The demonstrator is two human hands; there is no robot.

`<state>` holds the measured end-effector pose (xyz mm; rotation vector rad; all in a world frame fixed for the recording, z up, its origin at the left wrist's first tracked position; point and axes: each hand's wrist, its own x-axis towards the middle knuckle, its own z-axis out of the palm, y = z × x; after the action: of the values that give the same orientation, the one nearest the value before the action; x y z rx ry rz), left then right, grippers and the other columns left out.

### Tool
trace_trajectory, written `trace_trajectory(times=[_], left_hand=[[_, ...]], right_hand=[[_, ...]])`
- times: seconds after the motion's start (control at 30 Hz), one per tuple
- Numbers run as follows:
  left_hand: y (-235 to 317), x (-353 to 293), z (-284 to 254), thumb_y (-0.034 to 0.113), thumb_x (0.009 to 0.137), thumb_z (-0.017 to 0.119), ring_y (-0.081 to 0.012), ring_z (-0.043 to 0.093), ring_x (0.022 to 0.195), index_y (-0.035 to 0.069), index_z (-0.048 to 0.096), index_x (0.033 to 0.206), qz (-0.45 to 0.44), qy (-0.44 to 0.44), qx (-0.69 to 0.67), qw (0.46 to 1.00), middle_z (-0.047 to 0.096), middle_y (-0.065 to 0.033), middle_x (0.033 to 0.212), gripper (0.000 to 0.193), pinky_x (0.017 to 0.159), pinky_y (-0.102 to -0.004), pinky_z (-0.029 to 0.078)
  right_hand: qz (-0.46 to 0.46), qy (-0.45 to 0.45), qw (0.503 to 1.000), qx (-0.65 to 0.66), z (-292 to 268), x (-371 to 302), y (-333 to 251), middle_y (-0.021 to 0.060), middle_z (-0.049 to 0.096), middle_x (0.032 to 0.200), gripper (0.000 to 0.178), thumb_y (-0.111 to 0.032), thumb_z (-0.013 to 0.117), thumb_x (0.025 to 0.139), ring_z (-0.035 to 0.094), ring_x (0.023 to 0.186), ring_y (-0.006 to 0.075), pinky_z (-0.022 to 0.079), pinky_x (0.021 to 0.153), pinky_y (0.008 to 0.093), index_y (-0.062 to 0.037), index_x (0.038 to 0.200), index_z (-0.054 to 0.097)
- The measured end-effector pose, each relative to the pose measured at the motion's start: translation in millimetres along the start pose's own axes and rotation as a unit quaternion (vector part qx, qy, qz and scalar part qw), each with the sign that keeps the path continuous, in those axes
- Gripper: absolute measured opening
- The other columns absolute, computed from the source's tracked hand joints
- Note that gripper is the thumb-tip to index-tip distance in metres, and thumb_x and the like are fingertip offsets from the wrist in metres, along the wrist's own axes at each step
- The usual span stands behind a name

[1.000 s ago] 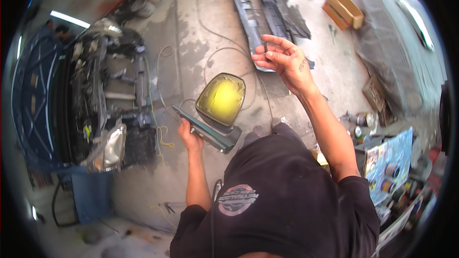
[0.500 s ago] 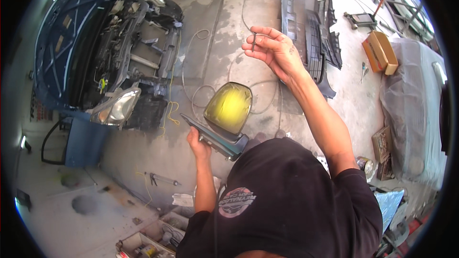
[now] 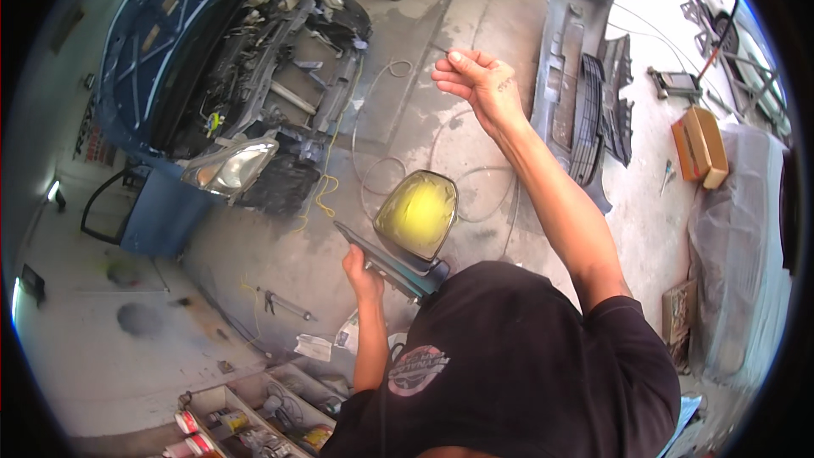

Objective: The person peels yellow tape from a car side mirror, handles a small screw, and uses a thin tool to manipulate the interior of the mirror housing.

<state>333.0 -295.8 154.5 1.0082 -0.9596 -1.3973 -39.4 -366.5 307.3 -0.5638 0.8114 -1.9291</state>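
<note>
Left hand [image 3: 365, 278]: gripping the side mirror [image 3: 415, 216] by its dark, green-tinged mounting base [image 3: 386, 267]
Left fingers: closing around the edge of the base, partly hiding beneath it
Side mirror: sitting low in front of the body, just beside the black shirt [image 3: 509, 365], tilting its yellow, dark-rimmed face upward
Right hand [image 3: 485, 89]: hovering above the floor, beyond the side mirror and well apart from it
Right fingers: pinching at thumb and forefinger, apparently holding a thin dark piece [image 3: 440, 49], showing only its end; bending the other fingers loosely
Floor, ahead: carrying a pale hose [image 3: 354, 131], looping behind the side mirror, and a yellow cord [image 3: 325, 191], coiling to its left
Car, left: baring dark front parts [image 3: 254, 47] between an open blue hood [image 3: 136, 59] and a clear headlight [image 3: 233, 167]
Blue door [image 3: 170, 208]: standing near the headlight
Bumper cover [image 3: 574, 30]: lying to the right of the right hand, beside a black grille [image 3: 587, 123]
Far right: resting on the floor, a cardboard box [image 3: 705, 153] near a plastic-covered shape [image 3: 738, 229]
Lower left: lying on the floor, a caulking gun [image 3: 287, 305]; holding cans and small supplies, a divided tray [image 3: 244, 407]
</note>
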Motion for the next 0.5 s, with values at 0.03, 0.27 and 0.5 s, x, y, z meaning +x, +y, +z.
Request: trace_trajectory(times=[0.03,0.27,0.5], left_hand=[[4,-3,2,0.041,0.106,0.057,-0.016,0.067,0.087,0.003,0.066,0.105,0.001,0.008,-0.005,1.0,0.071,-0.0045,0.096,0.039,0.078,-0.0321,0.054],[1,-14,-30,0.033,0.107,0.057,-0.0182,0.066,0.095,-0.002,0.068,0.108,0.014,0.037,-0.053,0.998,0.071,-0.0091,0.104,0.038,0.086,-0.0339,0.05],[1,-20,-47,0.032,0.106,0.058,-0.0156,0.064,0.087,0.0,0.069,0.1,0.033,0.037,-0.082,0.995,0.07,-0.0066,0.095,0.034,0.08,-0.031,0.05]], right_hand=[[-0.003,-0.004,1.0,0.001,4,6,1,0.02,0.073,0.1,0.029,-0.014,0.074,0.095,0.075,0.089,0.028,0.063,0.08,0.0355,0.0071,0.111,0.063],[0.011,-0.046,0.999,-0.023,46,27,8,0.0146,0.073,0.093,0.026,-0.02,0.068,0.101,0.074,0.079,0.0231,0.063,0.073,0.0317,0.0047,0.107,0.065],[0.018,-0.072,0.997,-0.03,61,23,10,0.018,0.071,0.098,0.033,-0.021,0.07,0.098,0.073,0.083,0.0264,0.062,0.076,0.0346,0.0082,0.112,0.063]])
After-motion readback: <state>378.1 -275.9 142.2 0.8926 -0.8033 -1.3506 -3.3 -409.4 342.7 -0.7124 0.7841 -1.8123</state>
